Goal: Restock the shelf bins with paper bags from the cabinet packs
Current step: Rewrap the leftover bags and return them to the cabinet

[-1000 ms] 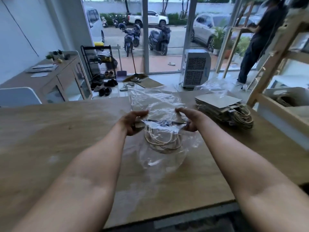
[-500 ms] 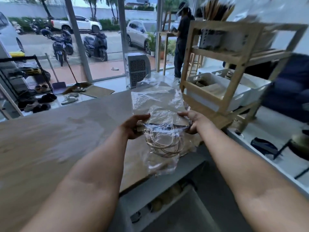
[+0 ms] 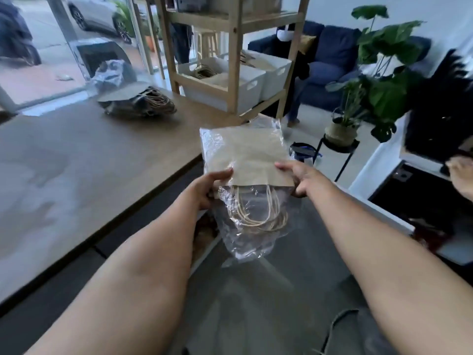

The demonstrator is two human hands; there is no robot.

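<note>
A pack of brown paper bags (image 3: 252,155) in clear plastic wrap is held in the air past the table's right end. My left hand (image 3: 207,187) grips its left edge and my right hand (image 3: 298,178) grips its right edge. The bags' cord handles (image 3: 258,213) hang toward me inside the loose plastic. Ahead stands a wooden shelf (image 3: 235,47) with two white bins (image 3: 245,83) holding paper bags. Another stack of paper bags (image 3: 138,99) lies on the wooden table (image 3: 76,155) at the far left.
A potted plant (image 3: 368,80) on a black stand is at the right. A blue sofa (image 3: 330,62) with a seated person is behind the shelf. A glass door and parked vehicles are at the far left. Grey floor lies below my arms.
The view has swung right and I have carried the pack off the table toward the shelf. Both hands keep their grip on the pack's edges.
</note>
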